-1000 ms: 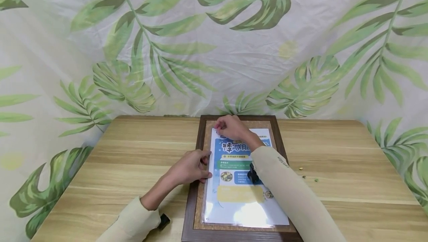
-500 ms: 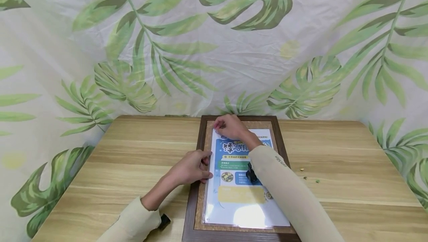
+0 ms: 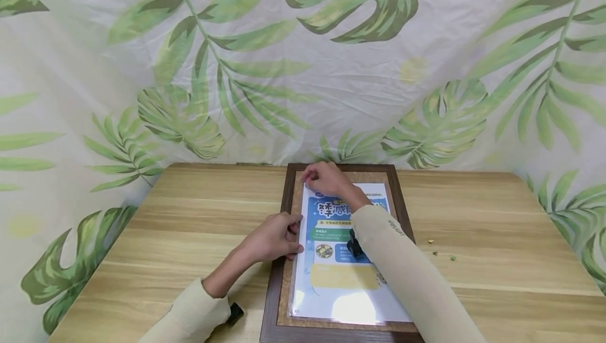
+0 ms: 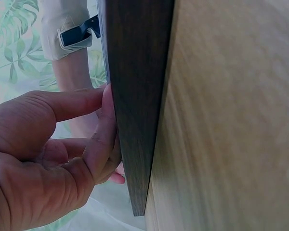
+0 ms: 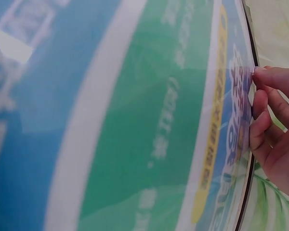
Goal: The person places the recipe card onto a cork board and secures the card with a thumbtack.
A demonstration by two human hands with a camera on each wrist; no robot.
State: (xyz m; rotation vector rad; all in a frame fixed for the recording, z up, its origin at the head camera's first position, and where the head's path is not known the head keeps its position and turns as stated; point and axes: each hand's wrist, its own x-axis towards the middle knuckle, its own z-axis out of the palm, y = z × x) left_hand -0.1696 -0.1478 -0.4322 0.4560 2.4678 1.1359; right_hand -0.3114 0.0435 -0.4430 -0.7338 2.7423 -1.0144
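A glossy printed poster (image 3: 326,301) in blue, green and yellow lies on a cork board (image 3: 285,285) with a dark wooden frame (image 3: 271,306). My left hand (image 3: 272,238) reaches over the frame's left side, with thumb and forefinger touching the poster's left edge. In the left wrist view its fingertips are partly hidden behind the frame. At the poster's upper left corner is my right hand (image 3: 329,180), thumb and forefinger pinched together. The right wrist view shows a tiny pale pin-like thing (image 5: 254,71) at those fingertips, mostly hidden.
Several tiny coloured pieces (image 3: 435,253) lie on the wooden table (image 3: 473,211) right of the board. A leaf-patterned cloth (image 3: 350,96) hangs behind the table. The right forearm crosses over the poster's right half.
The head view has shifted slightly, so the scene sits a little further right. Both hands keep their places on the poster, with no clear change in grip.
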